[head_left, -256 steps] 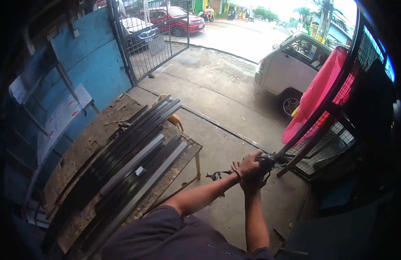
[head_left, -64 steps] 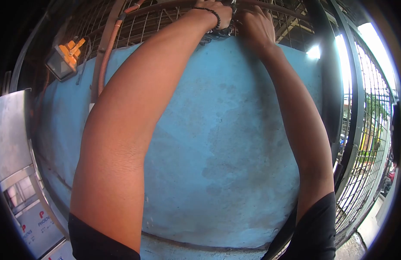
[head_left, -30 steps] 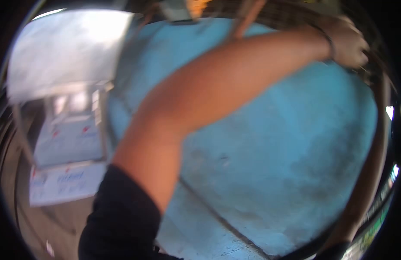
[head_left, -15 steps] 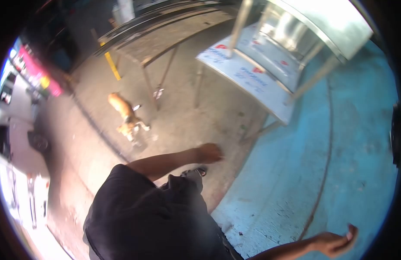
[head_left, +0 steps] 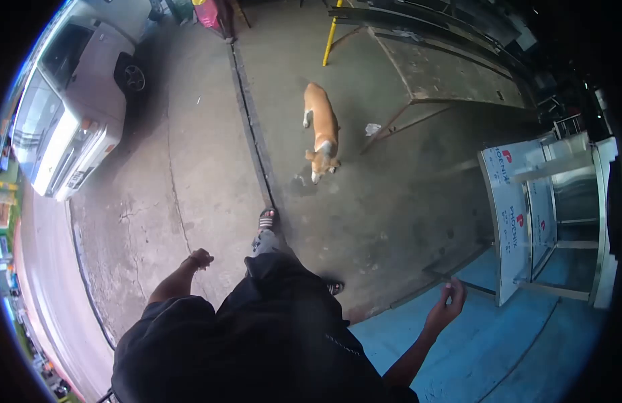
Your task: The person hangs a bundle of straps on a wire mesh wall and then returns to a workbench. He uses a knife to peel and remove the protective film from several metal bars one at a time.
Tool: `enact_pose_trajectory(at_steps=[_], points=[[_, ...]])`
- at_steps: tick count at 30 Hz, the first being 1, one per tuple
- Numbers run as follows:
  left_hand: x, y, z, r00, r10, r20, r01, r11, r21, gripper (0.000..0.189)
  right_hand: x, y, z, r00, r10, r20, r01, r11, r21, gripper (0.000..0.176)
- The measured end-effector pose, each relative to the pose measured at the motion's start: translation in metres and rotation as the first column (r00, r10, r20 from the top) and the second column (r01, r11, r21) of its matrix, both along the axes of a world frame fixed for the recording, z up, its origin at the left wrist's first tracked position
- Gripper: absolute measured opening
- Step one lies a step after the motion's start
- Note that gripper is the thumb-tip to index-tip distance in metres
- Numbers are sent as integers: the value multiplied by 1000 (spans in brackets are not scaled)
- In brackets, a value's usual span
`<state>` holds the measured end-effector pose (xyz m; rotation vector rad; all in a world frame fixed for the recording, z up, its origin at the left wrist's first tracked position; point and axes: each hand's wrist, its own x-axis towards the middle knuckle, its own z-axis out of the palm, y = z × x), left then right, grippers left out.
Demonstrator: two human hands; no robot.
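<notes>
My left hand hangs over the concrete floor on the left, its fingers curled in and nothing showing in them. Out to the right, my right hand is held above the edge of the blue-painted floor, fingers loosely bent and apart with nothing in them. The nearest thing to it is a metal table with a film-covered panel bearing red and blue print. My dark shirt and sandalled feet show between the hands. Ahead of the feet, a tan and white dog stands with its head lowered to the floor.
A parked white vehicle stands at the upper left. A long dark groove crosses the concrete. At the upper right is a worn workbench with metal lengths on it and a yellow post; a crumpled white scrap lies beside its leg.
My view has swung left, so the vehicle shows more fully and the tables have shifted right. The dog is now standing. Both arms have swung, and my left hand is farther left of my body.
</notes>
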<state>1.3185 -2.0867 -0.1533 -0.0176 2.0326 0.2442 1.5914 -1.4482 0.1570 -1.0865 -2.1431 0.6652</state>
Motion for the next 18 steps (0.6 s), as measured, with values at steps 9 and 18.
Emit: enact_pose_trajectory(at_steps=[9, 18], points=[[-66, -75, -24, 820, 549, 160, -566, 819, 93, 36, -114, -40, -224, 823, 453, 343, 22, 578, -816, 25], [-279, -25, 39, 715, 693, -92, -588, 668, 457, 35, -97, -110, -358, 502, 619, 605, 108, 649, -753, 30]])
